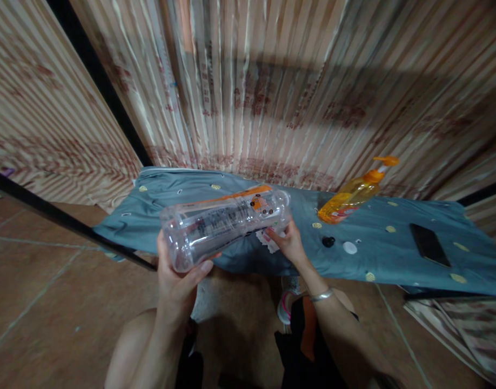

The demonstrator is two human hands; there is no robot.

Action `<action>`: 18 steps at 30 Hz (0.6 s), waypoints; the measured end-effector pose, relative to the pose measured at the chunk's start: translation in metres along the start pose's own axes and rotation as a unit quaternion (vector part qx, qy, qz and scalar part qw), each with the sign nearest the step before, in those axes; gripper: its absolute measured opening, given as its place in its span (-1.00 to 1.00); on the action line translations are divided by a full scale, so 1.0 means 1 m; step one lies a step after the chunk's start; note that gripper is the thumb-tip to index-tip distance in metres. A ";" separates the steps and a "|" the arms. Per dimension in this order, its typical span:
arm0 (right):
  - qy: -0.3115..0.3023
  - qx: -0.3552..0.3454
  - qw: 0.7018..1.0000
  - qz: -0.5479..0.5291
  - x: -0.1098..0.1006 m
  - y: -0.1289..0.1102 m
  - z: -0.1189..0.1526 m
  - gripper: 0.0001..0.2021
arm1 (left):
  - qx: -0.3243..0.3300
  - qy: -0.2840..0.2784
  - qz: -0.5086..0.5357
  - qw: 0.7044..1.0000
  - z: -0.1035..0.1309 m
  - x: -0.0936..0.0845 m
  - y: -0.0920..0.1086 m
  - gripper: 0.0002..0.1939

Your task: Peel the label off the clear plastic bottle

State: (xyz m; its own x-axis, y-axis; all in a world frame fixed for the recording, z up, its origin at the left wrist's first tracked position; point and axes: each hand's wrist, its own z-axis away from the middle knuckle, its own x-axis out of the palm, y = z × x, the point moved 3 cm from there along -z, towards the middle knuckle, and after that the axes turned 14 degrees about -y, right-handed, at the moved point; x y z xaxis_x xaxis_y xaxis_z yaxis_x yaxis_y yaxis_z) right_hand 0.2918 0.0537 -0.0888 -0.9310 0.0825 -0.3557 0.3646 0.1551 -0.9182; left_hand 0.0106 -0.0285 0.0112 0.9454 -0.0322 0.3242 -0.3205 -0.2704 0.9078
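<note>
A large clear plastic bottle (223,224) with a printed label and orange trim lies sideways between my hands, above the blue cloth. My left hand (181,275) grips its wide bottom end, thumb on the near side. Around the narrower right end, my right hand (288,243) is closed near the neck. A crumpled white and pink wrapper (268,239) shows beside my right fingers; whether they hold it I cannot tell. Right of the bottle stands an orange pump bottle (351,197) with yellow liquid. A black cap (328,241) and a white round lid (349,247) lie in front of it.
A blue patterned cloth (394,259) covers the narrow surface ahead. Toward its right end lies a black phone (429,245). Striped curtains (264,97) hang behind it, and a dark metal pole (102,81) slants at the left. My legs are below, near the front edge.
</note>
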 end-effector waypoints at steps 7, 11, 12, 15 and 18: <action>0.002 0.004 1.000 0.000 0.000 0.004 -0.001 -0.40 | -0.005 0.000 -0.013 1.000 0.001 0.003 0.004 -0.05; 0.002 0.007 1.000 0.000 0.000 0.004 -0.001 -0.38 | -0.007 -0.003 -0.012 1.000 0.003 0.005 0.007 -0.05; 0.001 0.007 1.000 -0.001 0.000 0.004 -0.001 -0.38 | -0.011 -0.004 -0.013 1.000 0.003 0.005 0.007 -0.06; -0.001 0.004 1.000 -0.002 0.000 0.003 -0.001 -0.38 | -0.010 -0.004 -0.018 1.000 0.004 0.006 0.009 -0.06; 0.000 0.004 1.000 0.001 -0.001 0.003 -0.001 -0.38 | -0.006 0.001 -0.019 1.000 0.004 0.006 0.008 -0.06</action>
State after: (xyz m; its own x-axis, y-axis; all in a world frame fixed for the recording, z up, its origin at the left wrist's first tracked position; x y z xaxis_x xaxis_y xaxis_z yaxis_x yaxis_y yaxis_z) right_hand 0.2935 0.0548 -0.0917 -0.9300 0.0828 -0.3582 0.3669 0.1471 -0.9186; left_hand 0.0135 -0.0345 0.0197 0.9568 -0.0203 0.2900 -0.2852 -0.2595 0.9227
